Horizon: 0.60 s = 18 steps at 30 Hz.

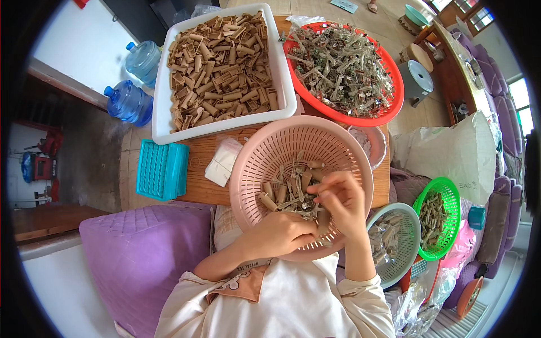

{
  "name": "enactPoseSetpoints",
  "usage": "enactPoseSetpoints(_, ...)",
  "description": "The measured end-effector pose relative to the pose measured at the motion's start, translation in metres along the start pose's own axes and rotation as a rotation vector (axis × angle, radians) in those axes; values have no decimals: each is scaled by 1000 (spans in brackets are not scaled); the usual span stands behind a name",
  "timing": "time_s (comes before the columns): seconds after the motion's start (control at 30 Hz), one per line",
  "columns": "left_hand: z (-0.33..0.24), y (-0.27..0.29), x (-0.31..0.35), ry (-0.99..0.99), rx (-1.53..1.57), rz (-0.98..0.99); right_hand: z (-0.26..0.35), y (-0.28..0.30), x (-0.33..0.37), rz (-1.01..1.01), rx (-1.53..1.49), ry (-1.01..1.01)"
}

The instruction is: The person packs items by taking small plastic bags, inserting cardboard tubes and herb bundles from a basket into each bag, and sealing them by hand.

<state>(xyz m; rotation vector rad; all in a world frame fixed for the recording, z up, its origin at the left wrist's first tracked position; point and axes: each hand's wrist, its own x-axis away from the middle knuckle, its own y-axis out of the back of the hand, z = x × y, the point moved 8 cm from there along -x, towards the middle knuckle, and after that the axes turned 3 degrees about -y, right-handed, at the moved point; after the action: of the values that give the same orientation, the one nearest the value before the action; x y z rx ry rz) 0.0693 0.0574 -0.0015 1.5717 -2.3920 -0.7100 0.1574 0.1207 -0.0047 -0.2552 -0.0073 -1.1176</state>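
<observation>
A wooden table carries a white tray and a red basket at the far side, a teal rack at the left edge, and a white packet, with a pink basket overlapping its near edge.

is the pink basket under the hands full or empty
Neither: the pink basket is partly filled. Brown tube pieces lie heaped at its bottom, while its slotted upper wall shows bare.

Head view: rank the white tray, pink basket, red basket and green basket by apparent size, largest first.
1. White tray and pink basket: too alike to rank
2. Red basket
3. Green basket
</observation>
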Motion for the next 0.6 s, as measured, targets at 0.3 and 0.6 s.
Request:
enactPoseSetpoints(0.3, 8, 6, -1, 130, 345, -78, -40, 7, 24, 49, 137, -104)
enactPoseSetpoints(0.6, 14, 24, 4, 155, 506, -297, -44, -13, 38, 249, -330, -346)
